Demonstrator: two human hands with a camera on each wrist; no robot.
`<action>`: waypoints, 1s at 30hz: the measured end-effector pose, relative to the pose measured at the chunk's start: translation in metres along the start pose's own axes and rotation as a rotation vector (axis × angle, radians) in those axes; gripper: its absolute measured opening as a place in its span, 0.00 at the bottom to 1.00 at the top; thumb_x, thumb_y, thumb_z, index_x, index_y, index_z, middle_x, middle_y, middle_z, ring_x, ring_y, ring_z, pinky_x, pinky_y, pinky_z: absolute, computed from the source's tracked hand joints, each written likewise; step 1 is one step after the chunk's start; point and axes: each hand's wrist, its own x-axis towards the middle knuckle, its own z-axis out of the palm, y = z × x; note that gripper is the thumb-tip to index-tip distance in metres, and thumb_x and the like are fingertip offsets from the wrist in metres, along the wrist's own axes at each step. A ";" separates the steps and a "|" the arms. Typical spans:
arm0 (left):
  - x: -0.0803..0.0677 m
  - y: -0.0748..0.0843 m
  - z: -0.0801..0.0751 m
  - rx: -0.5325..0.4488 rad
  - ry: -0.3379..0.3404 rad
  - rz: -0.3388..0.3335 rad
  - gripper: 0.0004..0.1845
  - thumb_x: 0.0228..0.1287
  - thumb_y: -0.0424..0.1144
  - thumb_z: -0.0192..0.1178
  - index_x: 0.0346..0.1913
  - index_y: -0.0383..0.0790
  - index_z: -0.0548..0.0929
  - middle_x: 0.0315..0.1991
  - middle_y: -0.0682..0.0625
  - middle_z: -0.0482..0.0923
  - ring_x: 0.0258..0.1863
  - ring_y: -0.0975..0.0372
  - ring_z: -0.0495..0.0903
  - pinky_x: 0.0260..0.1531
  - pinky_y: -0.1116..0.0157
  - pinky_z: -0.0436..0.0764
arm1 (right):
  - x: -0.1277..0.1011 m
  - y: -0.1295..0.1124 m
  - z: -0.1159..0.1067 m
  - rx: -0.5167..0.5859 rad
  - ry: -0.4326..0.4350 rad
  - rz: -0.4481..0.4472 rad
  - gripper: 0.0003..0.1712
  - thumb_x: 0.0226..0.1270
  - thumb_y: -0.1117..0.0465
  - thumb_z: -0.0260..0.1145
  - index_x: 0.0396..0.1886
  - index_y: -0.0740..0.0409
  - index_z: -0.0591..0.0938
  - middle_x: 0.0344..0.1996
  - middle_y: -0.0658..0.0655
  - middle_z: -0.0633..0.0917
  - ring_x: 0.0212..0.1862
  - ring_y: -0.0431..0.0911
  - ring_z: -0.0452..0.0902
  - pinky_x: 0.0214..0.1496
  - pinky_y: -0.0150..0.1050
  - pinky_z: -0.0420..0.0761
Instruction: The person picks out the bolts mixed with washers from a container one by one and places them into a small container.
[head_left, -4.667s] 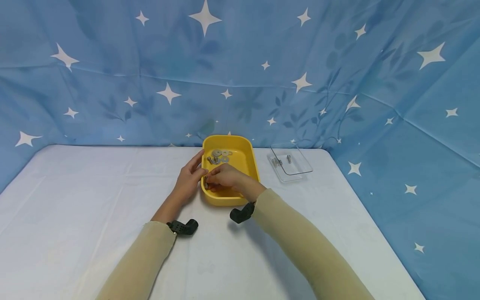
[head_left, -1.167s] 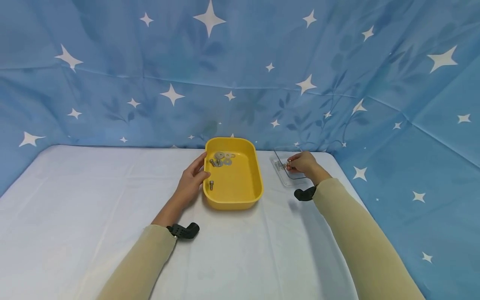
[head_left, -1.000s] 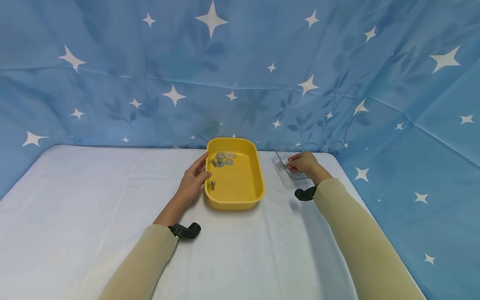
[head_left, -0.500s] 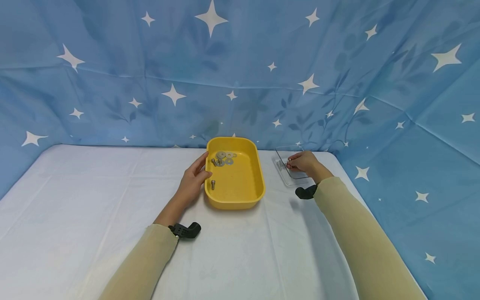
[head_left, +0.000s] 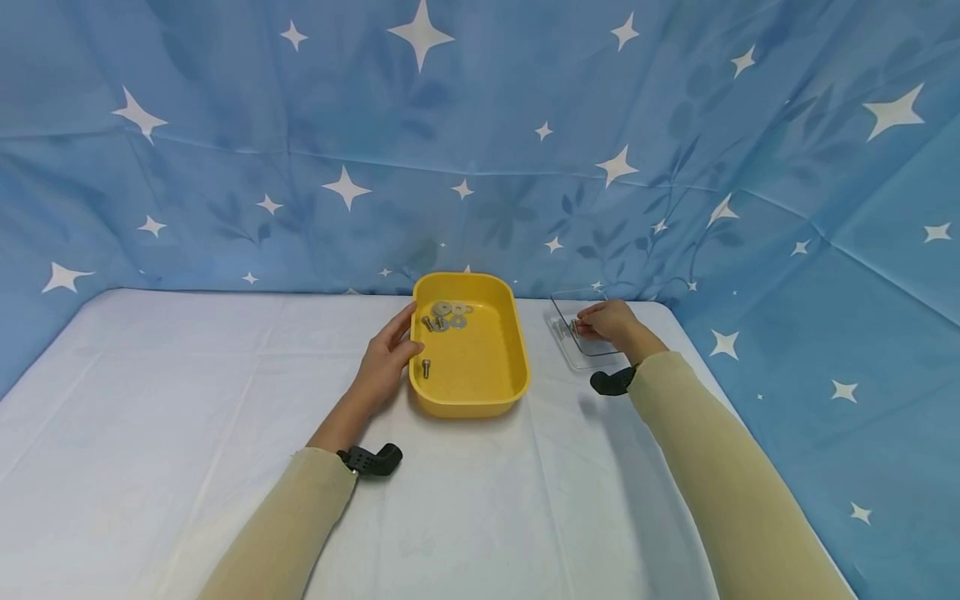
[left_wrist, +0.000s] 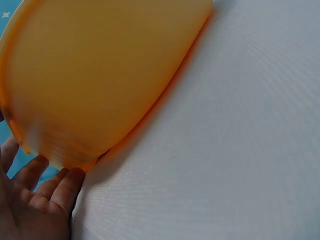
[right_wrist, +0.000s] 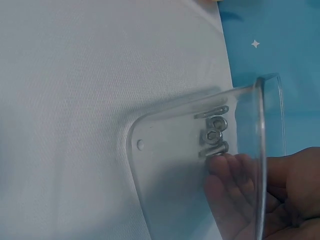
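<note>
At the tray's left side, on my feed: left hand, fingers loosely extended against the outer wall, thumb at the rim; unmoved since half a second ago. Next: tray, yellow, on the desk; several washers and two bolts farther back, one lone bolt nearer; contents unchanged. Next: box, clear; four metal pieces clustered inside, bolts by their look. Last: right hand, reaching into the box; fingers, bunched in a pinch half a second ago, now straightened, tips at the nearest piece, gripping nothing I can see. I judge that piece released, its transfer nearly done.
</note>
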 end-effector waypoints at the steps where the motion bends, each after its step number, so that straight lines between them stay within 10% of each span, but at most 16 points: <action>1: 0.000 0.000 0.001 -0.001 -0.001 -0.001 0.37 0.70 0.38 0.53 0.80 0.59 0.57 0.81 0.56 0.54 0.81 0.57 0.56 0.78 0.53 0.64 | 0.000 0.000 -0.001 0.007 0.000 0.006 0.21 0.81 0.65 0.50 0.66 0.72 0.74 0.50 0.60 0.83 0.44 0.41 0.81 0.64 0.41 0.83; 15: -0.005 0.013 0.003 0.004 -0.003 -0.026 0.37 0.71 0.35 0.52 0.81 0.55 0.56 0.82 0.54 0.52 0.82 0.57 0.53 0.79 0.54 0.61 | -0.025 -0.020 -0.010 -0.071 -0.058 -0.066 0.27 0.81 0.62 0.50 0.72 0.73 0.68 0.69 0.71 0.73 0.70 0.60 0.72 0.72 0.45 0.76; 22: -0.021 0.041 0.003 0.015 -0.015 -0.045 0.37 0.72 0.33 0.51 0.81 0.47 0.55 0.82 0.49 0.52 0.82 0.55 0.52 0.79 0.54 0.61 | -0.045 -0.048 0.001 -0.059 -0.067 -0.112 0.28 0.78 0.57 0.57 0.72 0.66 0.71 0.69 0.66 0.76 0.69 0.56 0.75 0.73 0.47 0.75; 30: -0.017 0.035 0.003 0.008 -0.020 -0.056 0.37 0.73 0.33 0.51 0.81 0.47 0.54 0.82 0.49 0.51 0.82 0.55 0.51 0.79 0.53 0.61 | -0.068 -0.072 0.025 -0.033 -0.154 -0.177 0.25 0.77 0.57 0.60 0.66 0.66 0.77 0.63 0.65 0.82 0.63 0.56 0.81 0.63 0.40 0.83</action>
